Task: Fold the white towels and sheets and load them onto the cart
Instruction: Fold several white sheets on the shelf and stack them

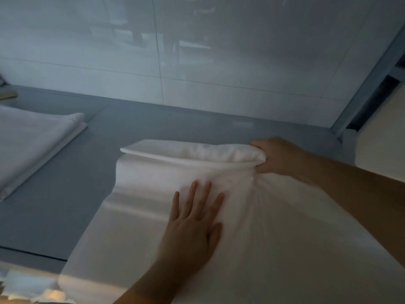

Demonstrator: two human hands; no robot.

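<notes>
Grey table point(65, 216), white towel point(142, 205) — left hand point(192, 227) flat, grip apart, right hand point(278, 156) grip clamped on folded edge.

Dim, bluish light throughout. Grey worktop point(153, 128) under and ahead of both hands, w/ a thin seam line running off to the left; beyond it a glossy pale tiled wall point(197, 51) w/ blurry reflections. Grey metal frame point(372, 84) slanting up past the right hand, cream panel point(383, 139) just beside it.
</notes>
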